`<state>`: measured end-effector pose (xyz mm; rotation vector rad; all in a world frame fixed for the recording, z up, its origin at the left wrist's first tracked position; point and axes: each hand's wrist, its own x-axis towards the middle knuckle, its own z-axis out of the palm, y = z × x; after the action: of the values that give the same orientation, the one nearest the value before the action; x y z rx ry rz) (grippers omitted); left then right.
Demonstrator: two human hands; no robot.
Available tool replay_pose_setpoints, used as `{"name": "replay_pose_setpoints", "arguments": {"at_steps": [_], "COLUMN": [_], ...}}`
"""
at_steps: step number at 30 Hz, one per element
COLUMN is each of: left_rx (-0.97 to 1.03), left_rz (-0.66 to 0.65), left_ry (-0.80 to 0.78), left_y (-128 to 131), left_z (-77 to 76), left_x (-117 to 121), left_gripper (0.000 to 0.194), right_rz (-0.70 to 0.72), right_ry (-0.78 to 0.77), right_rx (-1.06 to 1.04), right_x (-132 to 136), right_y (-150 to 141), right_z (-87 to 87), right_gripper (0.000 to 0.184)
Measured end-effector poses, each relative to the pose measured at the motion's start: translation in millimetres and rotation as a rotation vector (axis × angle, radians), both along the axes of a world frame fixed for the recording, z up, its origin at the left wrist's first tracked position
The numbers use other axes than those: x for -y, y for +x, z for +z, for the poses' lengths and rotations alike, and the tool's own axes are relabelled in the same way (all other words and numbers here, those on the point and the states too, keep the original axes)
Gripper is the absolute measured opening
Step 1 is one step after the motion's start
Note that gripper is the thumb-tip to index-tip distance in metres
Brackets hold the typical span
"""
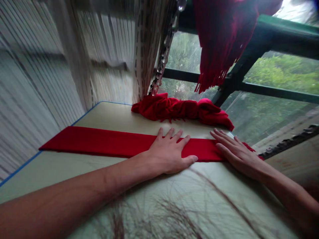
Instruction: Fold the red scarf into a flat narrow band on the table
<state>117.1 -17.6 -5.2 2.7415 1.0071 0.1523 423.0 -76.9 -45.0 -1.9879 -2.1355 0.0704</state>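
"Fingers (170, 133) of the left hand (168, 152): state?"

"Fanned wide, palm down, laid flat across the red cloth strip (94, 141). Tips reach past the strip's far edge; thumb lies at its near edge."

"Right hand (239, 155)?"

"Extended, set closer together, palm down over the right part of the strip. Thumb tip on the cloth, some fingertips past the far edge. Pressure: cannot tell."

"Position of the strip?"

"Flat on the pale bench (62, 166), running left to right. Left end meets the bench's blue-trimmed left edge; some red shows just beyond the right hand."

"Surroundings?"

"Bunched red cloth (179, 109) along the far side of the bench. Fringed red cloth (221, 43) hangs above it, in front of the green-framed window (279, 73). Striped curtain (109, 36), far left. Hair strands (179, 215) blur the near view."
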Motion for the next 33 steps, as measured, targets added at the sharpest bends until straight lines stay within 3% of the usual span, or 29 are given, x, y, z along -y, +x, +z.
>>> {"name": "replay_pose_setpoints", "arguments": {"at_steps": [3,9,14,21,27,33], "left_rx": [-0.003,0.007,0.007,0.003,-0.001,-0.005], "left_rz": [0.005,0.004,0.007,0.008,0.009,0.007], "left_ry": [-0.010,-0.009,-0.020,-0.020,-0.015,-0.023], "left_y": [-0.1,-1.1,-1.5,-1.2,-0.3,-1.0], "left_z": [-0.4,-1.3,0.2,-0.8,-0.6,-0.3], "left_x": [-0.3,-0.8,0.5,0.1,-0.6,-1.3], "left_gripper": [0.085,0.087,0.086,0.086,0.085,0.087], "right_rz": [0.032,-0.131,0.036,-0.098,0.048,-0.106], "right_ry": [-0.031,-0.010,0.005,-0.031,-0.017,-0.035], "right_rx": [0.008,0.007,-0.006,0.014,0.000,0.020], "right_x": [-1.0,-3.9,-1.8,-3.2,-2.8,-3.5], "right_y": [-0.6,24.0,-0.2,19.9,1.8,17.3], "right_z": [-1.8,-7.8,-1.4,-4.7,0.4,-2.0], "right_gripper": [0.064,0.068,0.063,0.069,0.064,0.068]}}
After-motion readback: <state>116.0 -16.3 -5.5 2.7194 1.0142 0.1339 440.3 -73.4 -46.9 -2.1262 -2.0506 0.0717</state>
